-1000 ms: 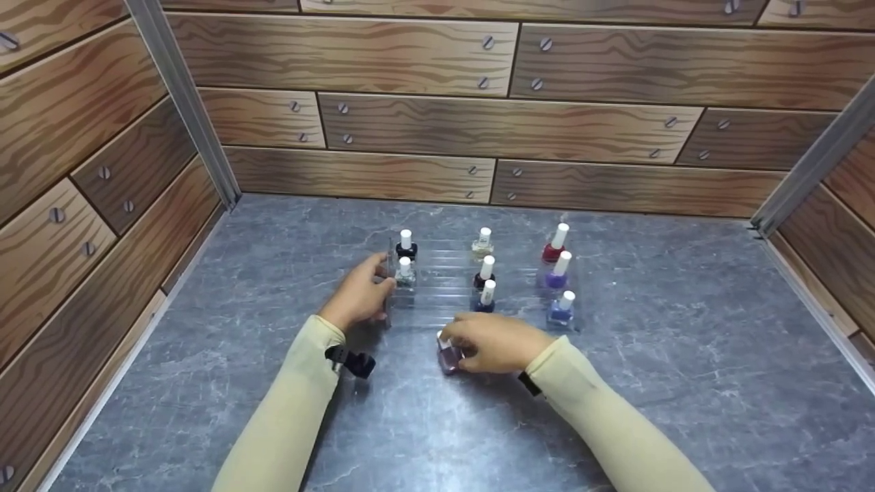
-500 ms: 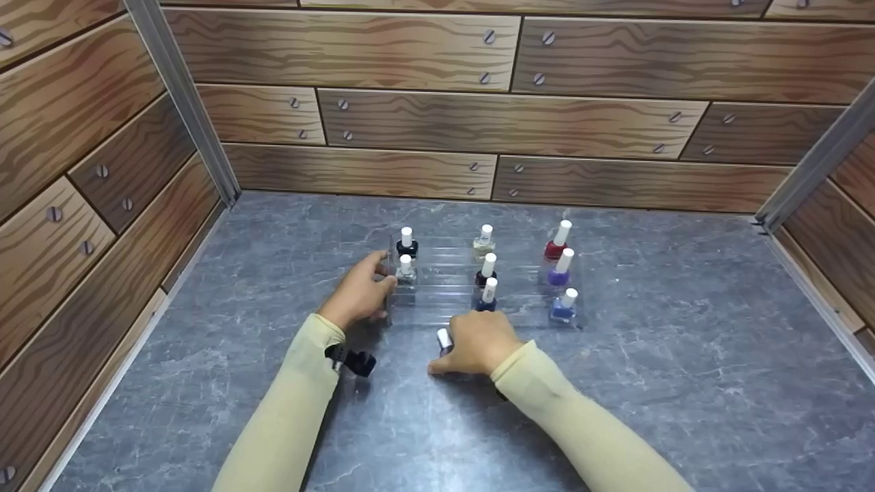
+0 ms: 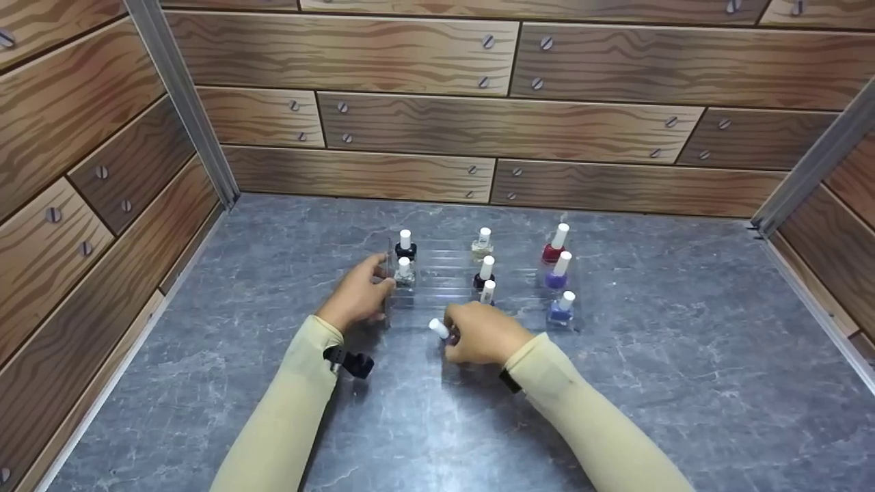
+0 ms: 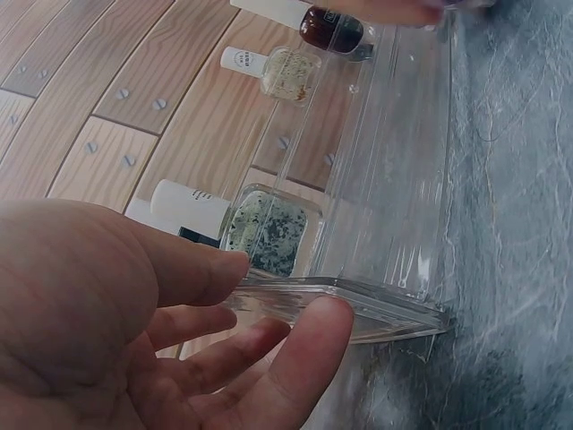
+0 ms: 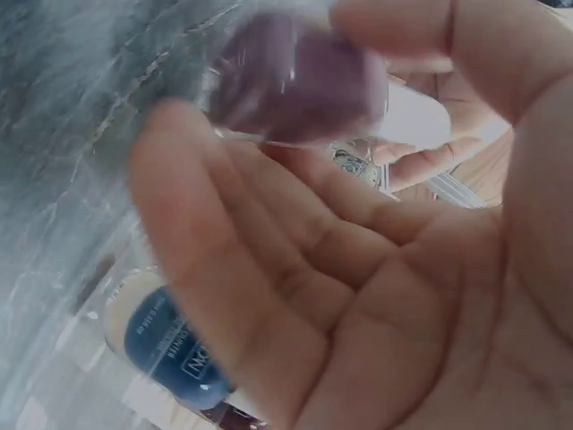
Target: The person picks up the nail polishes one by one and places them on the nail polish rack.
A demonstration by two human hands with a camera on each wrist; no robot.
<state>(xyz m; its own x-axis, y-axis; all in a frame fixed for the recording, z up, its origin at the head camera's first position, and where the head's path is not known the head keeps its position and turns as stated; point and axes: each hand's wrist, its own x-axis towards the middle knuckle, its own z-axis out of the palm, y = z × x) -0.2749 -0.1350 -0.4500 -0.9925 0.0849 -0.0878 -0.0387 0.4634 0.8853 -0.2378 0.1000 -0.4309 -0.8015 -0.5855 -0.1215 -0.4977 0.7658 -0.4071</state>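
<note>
My right hand [image 3: 489,333] pinches a purple nail polish bottle [image 5: 300,81] between thumb and fingers, just in front of a clear stepped display rack [image 3: 444,295]. The bottle is tilted, its white cap [image 3: 439,329] pointing left and the glass mostly hidden by the fingers in the head view. At the rack's left end, my left hand [image 3: 359,290] holds the clear side panel [image 4: 385,321], thumb on one face and fingers on the other. Close to its thumb stands a glitter polish bottle [image 4: 273,228].
On the rack are black [image 3: 406,251], pale gold [image 3: 482,250], dark red [image 3: 484,280], red [image 3: 554,253], purple [image 3: 556,279] and blue [image 3: 561,312] polishes. A dark blue bottle [image 5: 175,345] sits beside the right hand. Wood-patterned walls [image 3: 410,123] enclose the grey marbled table [image 3: 683,342].
My right hand has closed round the purple bottle and tipped it, so that its cap leans left and slightly toward the rack. The left hand stays on the rack's side.
</note>
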